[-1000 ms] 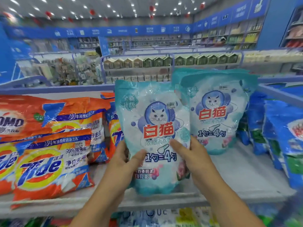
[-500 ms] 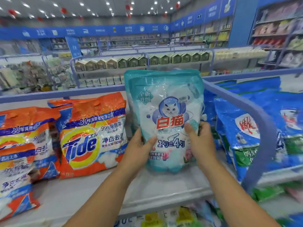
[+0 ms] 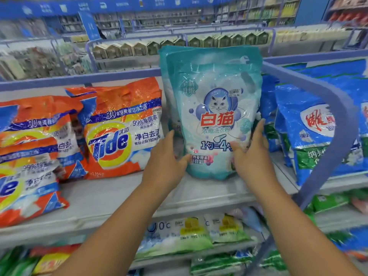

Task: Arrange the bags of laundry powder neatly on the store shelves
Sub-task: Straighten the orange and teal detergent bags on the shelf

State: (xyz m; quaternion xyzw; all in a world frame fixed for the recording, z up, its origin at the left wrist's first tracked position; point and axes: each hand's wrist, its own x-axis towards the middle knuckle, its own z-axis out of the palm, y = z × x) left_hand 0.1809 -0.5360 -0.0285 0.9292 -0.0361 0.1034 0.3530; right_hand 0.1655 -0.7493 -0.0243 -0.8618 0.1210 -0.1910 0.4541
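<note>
Store shelf (image 3: 199, 198), teal bag (image 3: 215, 108) upright, long axis vertical, front outward.

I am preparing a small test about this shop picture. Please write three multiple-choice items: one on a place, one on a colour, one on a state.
1. Where does the teal cat bag stand?
A. Between the orange Tide bags and the blue bags
B. On the floor
C. Left of all the orange bags

2. What colour is the Tide bag nearest the left hand?
A. Green
B. Orange
C. Black

3. How is the teal bag?
A. Lying flat
B. Torn open
C. Upright, with a hand at each side

Key: 1 A, the blue bags lie to its right; 2 B, its wrapper is orange; 3 C, the right hand and the left flank its lower part.
</note>
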